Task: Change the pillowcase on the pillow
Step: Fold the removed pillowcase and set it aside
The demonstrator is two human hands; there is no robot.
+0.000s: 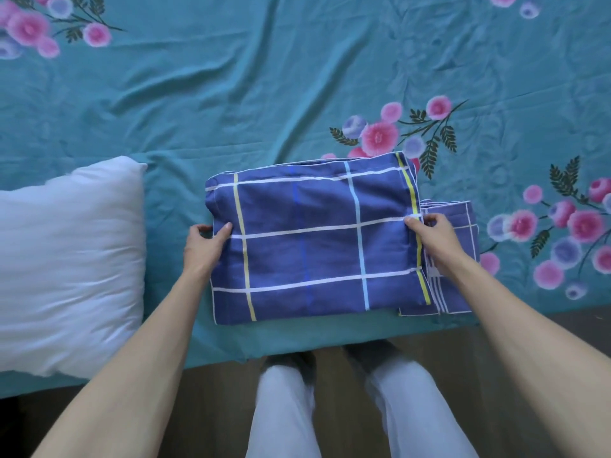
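A folded blue pillowcase with white, yellow and light-blue check lines lies on the bed near its front edge. My left hand grips its left edge, thumb on top. At the right edge, beside the yellow stripe, my right hand pinches the cloth. A second folded blue checked cloth lies partly under the right side of the pillowcase and under my right hand. A bare white pillow rests on the bed to the left, apart from the pillowcase.
The bed is covered by a wrinkled teal sheet printed with pink and purple flowers. Its front edge runs just below the pillowcase. Beyond it are a dark wooden floor and my legs in light trousers.
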